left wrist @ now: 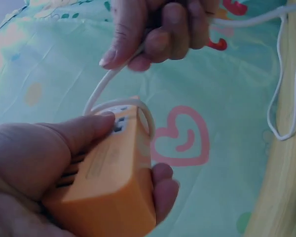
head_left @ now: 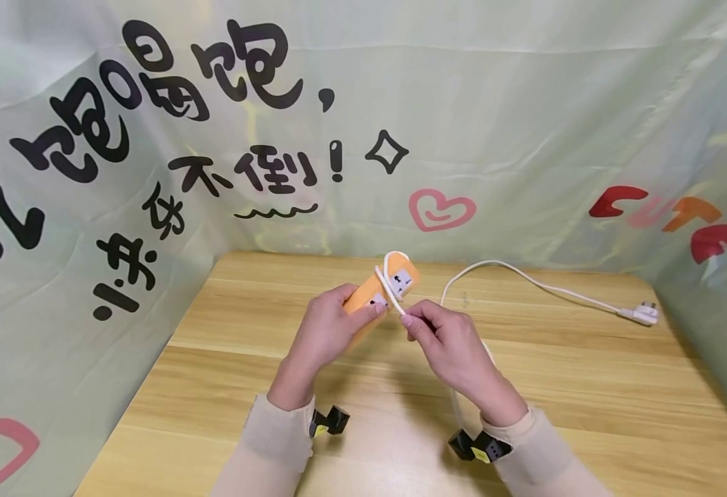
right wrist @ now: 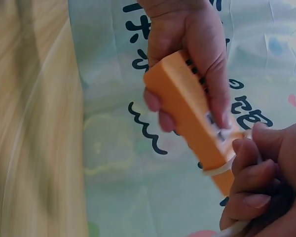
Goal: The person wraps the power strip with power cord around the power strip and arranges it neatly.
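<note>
My left hand (head_left: 328, 324) grips an orange power strip (left wrist: 119, 182) around its near half, thumb lying across the socket face. The strip is tilted, its far end pointing up and to the right in the head view. A white cord (left wrist: 96, 94) loops around that far end and crosses the sockets. Just right of the strip, my right hand (head_left: 453, 342) pinches the cord between thumb and fingers. In the right wrist view the pinching fingers (right wrist: 251, 168) are close beside the looped end. From that hand the cord trails down and back over the table.
The cord's white plug (head_left: 643, 314) lies at the table's right side, prongs up, with a curve of cord (head_left: 493, 262) leading to it. The wooden table (head_left: 214, 386) meets a printed fabric curtain (head_left: 525, 138) at the back and sides.
</note>
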Tool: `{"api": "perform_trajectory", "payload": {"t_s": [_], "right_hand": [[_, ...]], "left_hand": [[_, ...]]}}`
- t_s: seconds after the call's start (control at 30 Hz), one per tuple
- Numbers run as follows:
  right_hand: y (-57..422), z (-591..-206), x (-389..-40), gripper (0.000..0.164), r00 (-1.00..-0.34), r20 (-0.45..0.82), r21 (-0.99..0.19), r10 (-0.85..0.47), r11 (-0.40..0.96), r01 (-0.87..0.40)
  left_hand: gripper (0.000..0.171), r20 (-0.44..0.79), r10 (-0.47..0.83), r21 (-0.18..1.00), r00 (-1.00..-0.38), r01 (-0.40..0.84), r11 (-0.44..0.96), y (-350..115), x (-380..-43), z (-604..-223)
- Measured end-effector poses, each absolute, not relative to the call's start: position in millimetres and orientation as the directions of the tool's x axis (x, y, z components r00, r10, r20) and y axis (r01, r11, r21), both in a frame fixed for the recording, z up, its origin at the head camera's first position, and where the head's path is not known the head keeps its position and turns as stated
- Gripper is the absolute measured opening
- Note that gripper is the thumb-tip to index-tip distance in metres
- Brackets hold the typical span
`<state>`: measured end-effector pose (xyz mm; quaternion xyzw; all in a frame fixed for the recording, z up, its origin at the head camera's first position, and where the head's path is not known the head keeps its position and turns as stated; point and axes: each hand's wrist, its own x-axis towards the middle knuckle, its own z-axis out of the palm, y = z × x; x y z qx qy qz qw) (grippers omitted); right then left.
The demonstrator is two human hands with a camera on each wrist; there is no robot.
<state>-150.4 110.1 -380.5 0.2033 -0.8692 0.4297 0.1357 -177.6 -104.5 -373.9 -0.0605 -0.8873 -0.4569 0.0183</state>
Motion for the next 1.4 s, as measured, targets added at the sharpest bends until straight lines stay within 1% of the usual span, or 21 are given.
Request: {"api": "perform_trajectory", "payload": {"t_s": [0.1, 0.13, 0.27, 0.37, 0.47, 0.63, 0.8, 0.97, 1.07, 1.17, 1.27, 1.4], "right_hand": [[109.9, -380.2, -150.8, 0.023, -0.901, 0.384, -0.718, -0.201, 0.549, -0.428], [110.3, -380.2, -151.0, 0.024, -0.904, 0.381, -0.726, -0.195, 0.542, -0.423], [114.1, -380.6, -152.7, 0.018, -0.888, 0.388, -0.736, -0.247, 0.496, -0.46], [119.1, -381.6, -154.9, 0.018, -0.863, 0.403, -0.726, -0.303, 0.468, -0.504], [124.1, -382.6, -158.3, 0.018, -0.854, 0.409, -0.72, -0.322, 0.461, -0.519], [128.2, -381.6, -163.7, 0.012, -0.887, 0.357, -0.741, -0.293, 0.489, -0.46], [130.2, -381.4, -167.2, 0.017, -0.913, 0.318, -0.731, -0.255, 0.546, -0.408], [131.5, -381.0, -168.2, 0.022, -0.918, 0.325, -0.707, -0.225, 0.587, -0.394], [131.7, -381.3, -167.9, 0.025, -0.915, 0.329, -0.703, -0.232, 0.588, -0.401], [133.5, -382.0, -167.5, 0.024, -0.903, 0.335, -0.701, -0.268, 0.57, -0.429], [138.1, -382.4, -168.2, 0.019, -0.876, 0.326, -0.718, -0.356, 0.509, -0.474], [144.0, -382.3, -171.0, 0.019, -0.834, 0.305, -0.743, -0.46, 0.433, -0.51]], "left_hand": [[0.03, 0.074, 0.085, 0.879, -0.994, 0.106, 0.465, -107.3, -178.3, -372.1], [0.029, 0.066, 0.085, 0.897, -0.994, 0.096, 0.431, -108.5, -178.5, -371.3], [0.028, 0.045, 0.093, 0.935, -0.995, 0.075, 0.346, -113.7, -179.7, -368.8], [0.027, 0.039, 0.122, 0.947, -0.992, 0.076, 0.311, -117.4, -180.8, -368.0], [0.028, 0.036, 0.182, 0.958, -0.983, 0.086, 0.273, -120.2, -181.4, -367.9], [0.031, 0.02, 0.266, 0.971, -0.964, 0.082, 0.225, -123.2, -180.6, -367.1], [0.032, 0.015, 0.296, 0.979, -0.955, 0.074, 0.191, -125.9, -180.5, -367.5], [0.032, 0.014, 0.343, 0.987, -0.939, 0.067, 0.144, -129.2, -182.0, -370.6], [0.032, -0.01, 0.379, 0.993, -0.925, 0.037, 0.116, -131.0, -182.4, -371.5], [0.035, -0.047, 0.397, 0.996, -0.917, -0.015, 0.084, -132.4, -182.6, -370.7], [0.035, -0.069, 0.378, 0.998, -0.923, -0.058, 0.038, -134.4, -183.3, -369.0], [0.033, -0.062, 0.373, 0.998, -0.926, -0.065, 0.007, -138.1, -183.0, -365.6]]}}
